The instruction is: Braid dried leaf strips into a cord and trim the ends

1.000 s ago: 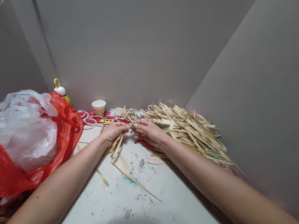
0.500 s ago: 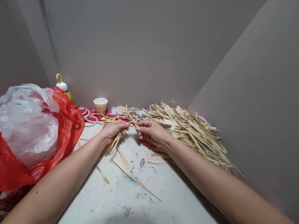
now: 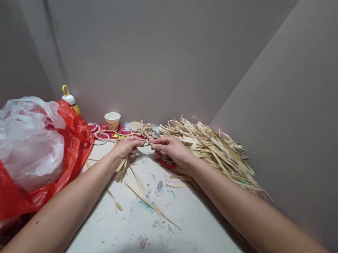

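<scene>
Between my hands a short stretch of twisted straw cord [image 3: 147, 143] is held above the table. My left hand [image 3: 127, 146] is closed on it, and loose straw strips [image 3: 122, 169] hang below that palm. Thumb and fingers of my right hand [image 3: 172, 149] pinch the cord's other side. Just behind my fingers lies a coil of finished straw cord [image 3: 147, 131], beside a round woven straw disc [image 3: 136, 126]. Scissors with red handles [image 3: 167, 164] lie under my right hand, which partly hides them.
A big heap of dry straw strips [image 3: 213, 149] lies at the right. Red and clear plastic bags [image 3: 74, 127] fill the left. Behind stand a paper cup [image 3: 113, 121] and a white-and-yellow bottle [image 3: 70, 101]; white rings [image 3: 101, 138] lie near the cup. Loose leaf strips [image 3: 148, 200] rest on the stained white table [image 3: 133, 232].
My hands still hold the cord, with only a slight shift of the fingers; the left fingers have curled in a little. The whole view has moved slightly.
</scene>
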A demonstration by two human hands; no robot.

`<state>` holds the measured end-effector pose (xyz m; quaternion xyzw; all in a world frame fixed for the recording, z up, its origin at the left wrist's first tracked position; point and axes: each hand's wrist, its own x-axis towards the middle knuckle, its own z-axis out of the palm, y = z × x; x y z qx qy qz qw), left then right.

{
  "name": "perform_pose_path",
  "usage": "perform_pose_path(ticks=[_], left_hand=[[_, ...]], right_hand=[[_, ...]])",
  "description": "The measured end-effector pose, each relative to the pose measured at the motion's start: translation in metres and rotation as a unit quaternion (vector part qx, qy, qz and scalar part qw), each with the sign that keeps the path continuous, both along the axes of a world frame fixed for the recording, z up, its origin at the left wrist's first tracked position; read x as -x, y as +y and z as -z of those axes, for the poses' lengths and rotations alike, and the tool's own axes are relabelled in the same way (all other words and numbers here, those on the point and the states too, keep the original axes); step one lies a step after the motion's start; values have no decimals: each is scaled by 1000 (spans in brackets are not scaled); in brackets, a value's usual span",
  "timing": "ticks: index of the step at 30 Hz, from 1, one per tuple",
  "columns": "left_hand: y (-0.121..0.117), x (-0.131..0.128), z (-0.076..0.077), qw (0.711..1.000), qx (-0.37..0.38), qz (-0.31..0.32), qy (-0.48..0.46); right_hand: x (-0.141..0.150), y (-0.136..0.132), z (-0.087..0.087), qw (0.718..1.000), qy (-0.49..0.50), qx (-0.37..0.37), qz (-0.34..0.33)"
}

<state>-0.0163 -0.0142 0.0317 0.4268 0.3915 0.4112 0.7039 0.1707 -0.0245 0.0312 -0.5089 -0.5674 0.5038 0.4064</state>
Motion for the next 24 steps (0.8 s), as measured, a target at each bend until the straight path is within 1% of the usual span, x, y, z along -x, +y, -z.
perform_pose_path(ticks=[2,5,7,8,10,13,16,19,24], left_hand=[[0,0,-1,1000,-5,-15,2],[-2,-2,1,999,-18,-24,20],[-3,-5,4,999,-33,-22,37],[-4,-6,5,998,-43,-23,45],[-4,-7,8,996,-64,-23,58],[-5,-8,12,993,-92,-15,73],[-6,-9,13,989,-117,-14,86],[-8,-12,10,989,-121,-32,79],[-12,-14,6,997,-65,-50,11]], right_hand=[[-1,-1,-2,1000,-8,-8,-8],[1,-3,-6,996,6,-80,37],[4,-4,-8,995,6,-91,49],[5,-4,-8,996,3,-79,43],[6,-3,-8,999,10,-32,19],[6,-4,-4,997,62,40,-9],[6,-5,0,990,116,79,-23],[10,-8,0,988,135,77,-14],[20,-16,-2,986,155,47,44]])
